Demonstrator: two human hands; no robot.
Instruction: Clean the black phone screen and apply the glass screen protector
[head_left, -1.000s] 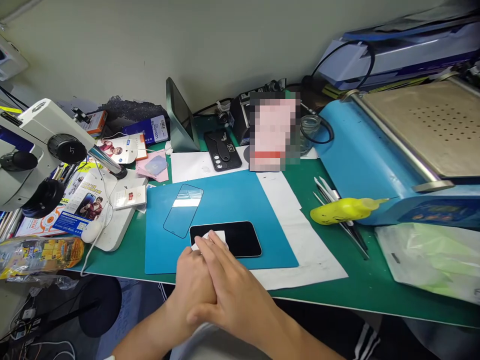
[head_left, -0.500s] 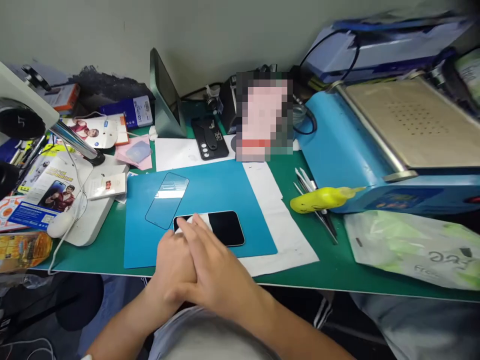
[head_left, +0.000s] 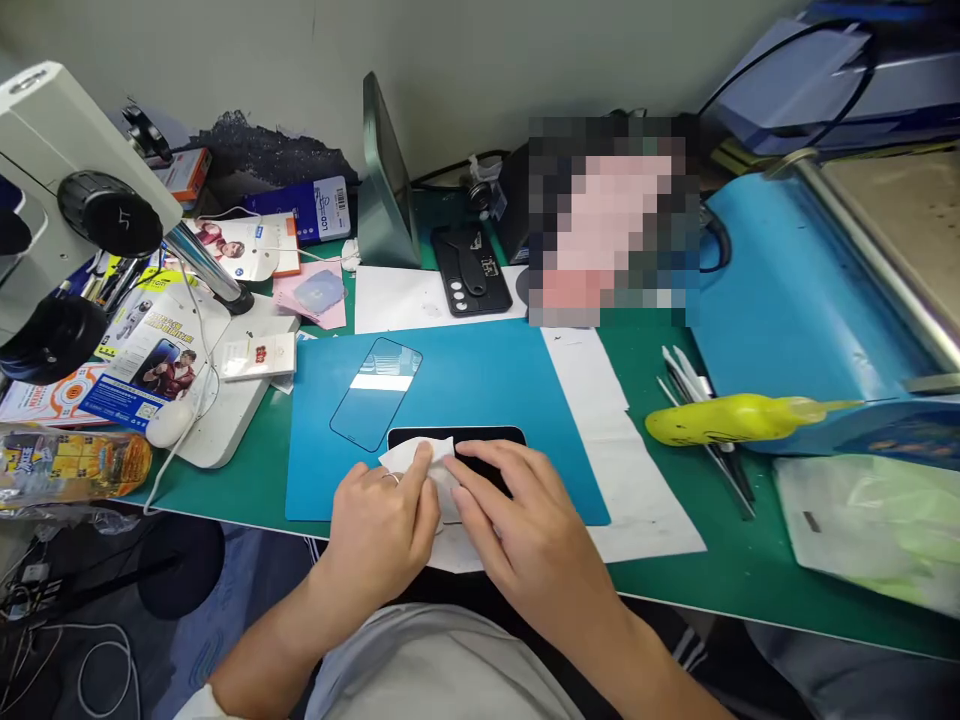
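Note:
A phone point(head_left: 491, 435) with a black screen lies across a blue mat point(head_left: 495, 370), partly covered by my hands. My left hand point(head_left: 386, 520) is closed on a white wipe point(head_left: 439, 465), its index finger pressing the wipe against the screen. From the other side, my right hand point(head_left: 536, 515) reaches over the phone with its fingers stretched and apart, fingertips at the edge of the wipe. A clear screen protector with a black border point(head_left: 375, 405) lies on the mat, up and left of the phone.
White paper point(head_left: 645, 520) shows under the mat. To the right are a yellow squeeze bottle point(head_left: 720, 420), tweezers point(head_left: 731, 475), a blue machine point(head_left: 795, 300) and a plastic packet point(head_left: 870, 520). A microscope stand point(head_left: 217, 420) is left; a black phone case point(head_left: 471, 270) lies behind.
My hands, clasped over each other before, are now apart, left on the wipe and right over the phone. The view has shifted, so the bench appears further right.

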